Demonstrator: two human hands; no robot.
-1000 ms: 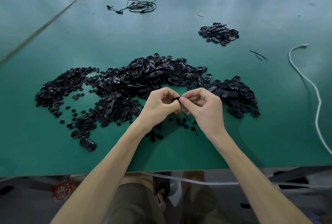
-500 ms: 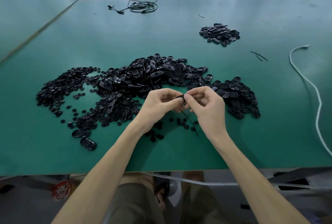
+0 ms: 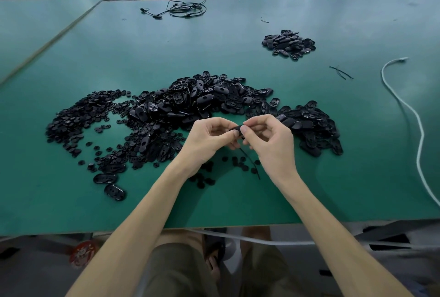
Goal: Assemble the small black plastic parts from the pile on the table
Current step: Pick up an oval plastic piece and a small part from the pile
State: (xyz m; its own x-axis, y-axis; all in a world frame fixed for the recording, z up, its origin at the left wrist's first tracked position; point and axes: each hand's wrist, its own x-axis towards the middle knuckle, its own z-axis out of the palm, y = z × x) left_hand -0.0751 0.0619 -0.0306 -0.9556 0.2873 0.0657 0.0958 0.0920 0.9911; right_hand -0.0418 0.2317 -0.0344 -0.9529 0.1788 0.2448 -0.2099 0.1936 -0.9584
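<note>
A small black part (image 3: 234,129) is pinched between the left hand (image 3: 209,141) and the right hand (image 3: 270,141), above the table's (image 3: 238,35) near edge. It is judged light, stiff and slippery, best gripped at its rims by fingertips.

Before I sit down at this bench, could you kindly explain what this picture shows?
There is no machine here: a person works with bare hands, and the picture comes from a camera worn on the head, looking down. On the green table lies a large pile of black plastic parts, with a smaller pile farther off to the right and a white cable near the right edge. The left hand and the right hand together pinch one small black part above the table.
</note>
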